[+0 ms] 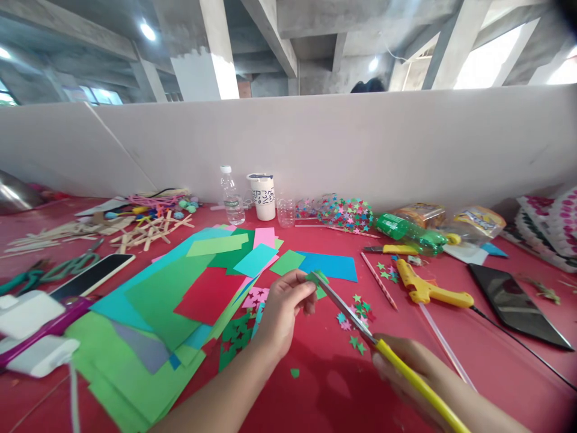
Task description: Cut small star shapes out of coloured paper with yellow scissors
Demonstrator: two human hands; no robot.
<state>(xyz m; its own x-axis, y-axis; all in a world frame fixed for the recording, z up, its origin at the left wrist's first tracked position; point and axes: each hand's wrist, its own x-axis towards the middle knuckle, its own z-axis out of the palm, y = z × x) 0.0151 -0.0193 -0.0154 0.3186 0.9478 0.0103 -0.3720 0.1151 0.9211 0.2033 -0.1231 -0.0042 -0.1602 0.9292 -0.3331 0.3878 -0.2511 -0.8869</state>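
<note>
My left hand point(288, 307) pinches a small piece of green paper point(321, 291) between thumb and fingers. In my right hand point(406, 367) is a pair of scissors point(349, 311) with yellow handles, its blades reaching to the green paper's edge. Whether the blades are parted is hard to see. Below my hands lies a tiny green paper scrap point(294, 373). Small paper stars point(358, 344) in green, pink and blue are scattered beside the blades. Near my left wrist sits green paper with star-shaped holes point(237, 337).
Coloured paper sheets point(157, 300) cover the left side. At right are a yellow glue gun point(433, 293), a black tablet point(518, 307) and a striped straw point(378, 279). A water bottle point(232, 201), a white cup point(264, 201) and a bag of stars point(345, 211) stand along the partition point(288, 138).
</note>
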